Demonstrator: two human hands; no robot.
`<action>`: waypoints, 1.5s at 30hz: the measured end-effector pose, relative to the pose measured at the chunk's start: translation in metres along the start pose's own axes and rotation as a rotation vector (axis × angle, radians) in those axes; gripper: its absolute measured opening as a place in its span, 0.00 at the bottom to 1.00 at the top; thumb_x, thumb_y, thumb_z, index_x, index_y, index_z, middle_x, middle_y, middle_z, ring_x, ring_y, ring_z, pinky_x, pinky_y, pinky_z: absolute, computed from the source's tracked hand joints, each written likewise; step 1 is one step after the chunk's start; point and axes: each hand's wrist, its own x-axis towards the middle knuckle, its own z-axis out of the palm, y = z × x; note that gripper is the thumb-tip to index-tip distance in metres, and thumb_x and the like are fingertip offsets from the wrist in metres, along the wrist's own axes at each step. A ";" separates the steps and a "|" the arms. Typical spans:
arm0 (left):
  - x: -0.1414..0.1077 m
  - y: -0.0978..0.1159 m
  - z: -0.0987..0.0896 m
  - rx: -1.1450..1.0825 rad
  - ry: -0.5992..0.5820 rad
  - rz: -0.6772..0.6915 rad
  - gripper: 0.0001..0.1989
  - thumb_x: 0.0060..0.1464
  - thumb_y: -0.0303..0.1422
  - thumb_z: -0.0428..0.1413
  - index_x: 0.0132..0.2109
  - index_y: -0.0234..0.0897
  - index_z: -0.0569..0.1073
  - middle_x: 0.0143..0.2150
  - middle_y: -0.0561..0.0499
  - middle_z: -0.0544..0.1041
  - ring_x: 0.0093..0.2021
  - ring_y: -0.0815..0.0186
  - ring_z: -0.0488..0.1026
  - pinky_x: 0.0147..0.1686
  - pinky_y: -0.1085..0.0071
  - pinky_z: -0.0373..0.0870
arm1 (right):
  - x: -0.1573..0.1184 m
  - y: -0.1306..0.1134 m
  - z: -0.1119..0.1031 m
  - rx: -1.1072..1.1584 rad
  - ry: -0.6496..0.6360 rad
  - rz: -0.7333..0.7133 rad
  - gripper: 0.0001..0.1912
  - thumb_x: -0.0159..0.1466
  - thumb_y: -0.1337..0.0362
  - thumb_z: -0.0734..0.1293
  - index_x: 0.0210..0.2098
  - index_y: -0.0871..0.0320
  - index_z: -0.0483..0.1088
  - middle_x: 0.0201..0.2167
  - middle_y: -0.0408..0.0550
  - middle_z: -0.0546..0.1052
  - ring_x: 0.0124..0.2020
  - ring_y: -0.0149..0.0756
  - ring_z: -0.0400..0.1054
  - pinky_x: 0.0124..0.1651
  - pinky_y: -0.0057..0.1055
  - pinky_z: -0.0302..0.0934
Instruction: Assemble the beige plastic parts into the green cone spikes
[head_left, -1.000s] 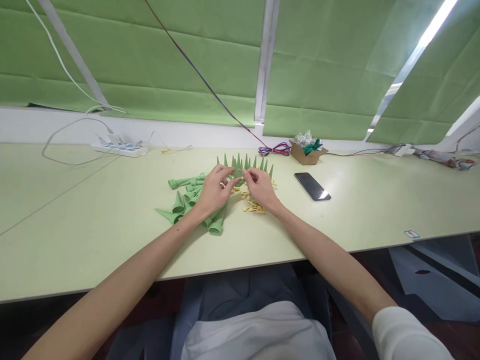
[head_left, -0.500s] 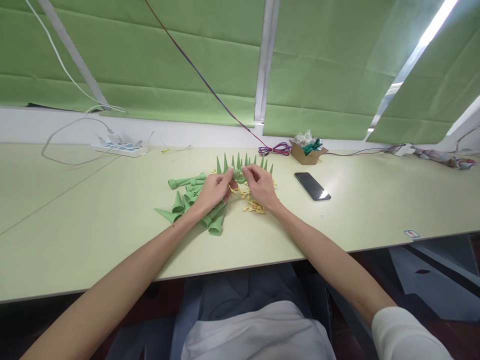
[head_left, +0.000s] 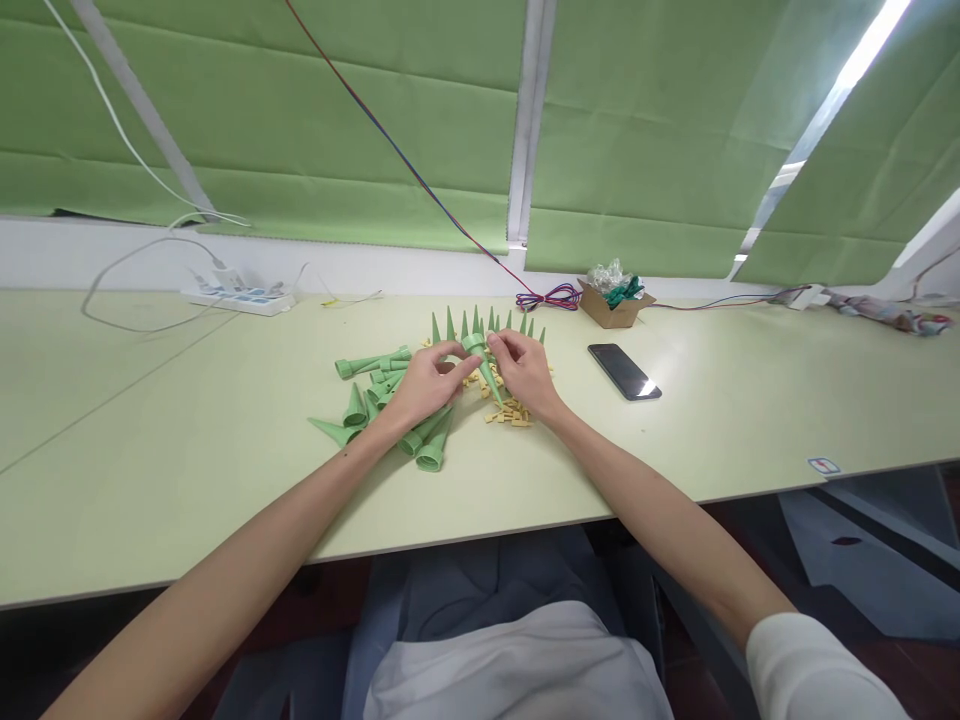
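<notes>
My left hand [head_left: 436, 380] grips a green plastic cone spike [head_left: 485, 368] by its collar; the pointed end slants down toward me and to the right. Close against the collar, my right hand [head_left: 523, 372] has thumb and forefinger pinched together, and what they hold, if anything, is too small to make out. Small yellow plastic pieces [head_left: 510, 413] lie loose beneath and beside the right hand. To the left is a heap of green cone spikes [head_left: 431, 452] lying on their sides. Behind both hands, several upright spikes [head_left: 451, 324] stand in a row, points up.
A black phone [head_left: 624, 371] rests on the pale table [head_left: 712, 410] to the right. Behind it is a small cardboard box [head_left: 609, 310] with crumpled wrapping, beside a coiled red-and-blue wire [head_left: 551, 297]. A white power strip [head_left: 240, 297] with cables sits at the back left.
The spike in my left hand has turned, so its point now shows toward me and down. My left fingers have shifted round its collar; the right hand has barely moved.
</notes>
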 end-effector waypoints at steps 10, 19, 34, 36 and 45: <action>0.003 -0.015 0.005 0.080 0.143 0.236 0.16 0.54 0.41 0.61 0.47 0.39 0.75 0.46 0.47 0.73 0.30 0.70 0.68 0.30 0.72 0.66 | 0.001 0.002 0.003 0.036 0.002 0.079 0.25 0.67 0.44 0.61 0.23 0.55 0.59 0.18 0.39 0.56 0.22 0.29 0.50 0.26 0.30 0.46; 0.003 -0.006 0.004 -0.054 0.046 -0.021 0.19 0.57 0.48 0.58 0.29 0.37 0.71 0.24 0.52 0.70 0.21 0.69 0.65 0.22 0.72 0.60 | 0.001 0.001 0.006 0.076 0.041 0.069 0.25 0.67 0.40 0.59 0.27 0.54 0.59 0.20 0.39 0.58 0.23 0.30 0.52 0.27 0.29 0.50; 0.007 -0.009 0.003 -0.527 -0.167 -0.247 0.23 0.51 0.52 0.63 0.33 0.32 0.74 0.30 0.47 0.73 0.23 0.70 0.68 0.19 0.73 0.60 | 0.002 0.004 0.004 0.122 -0.079 0.076 0.26 0.65 0.38 0.61 0.26 0.54 0.60 0.20 0.40 0.59 0.22 0.31 0.56 0.26 0.30 0.52; 0.006 -0.008 0.002 -0.486 -0.166 -0.203 0.22 0.51 0.51 0.63 0.33 0.34 0.73 0.26 0.51 0.70 0.23 0.70 0.67 0.19 0.73 0.61 | 0.002 0.005 0.005 0.134 -0.114 0.109 0.27 0.64 0.37 0.61 0.25 0.53 0.58 0.18 0.39 0.57 0.21 0.30 0.54 0.24 0.30 0.51; 0.002 -0.005 -0.002 0.006 -0.108 0.059 0.17 0.57 0.46 0.57 0.32 0.36 0.68 0.26 0.54 0.70 0.20 0.71 0.65 0.22 0.73 0.63 | 0.003 0.004 0.000 0.082 -0.181 0.192 0.26 0.66 0.45 0.62 0.21 0.55 0.52 0.17 0.37 0.52 0.20 0.27 0.48 0.22 0.27 0.45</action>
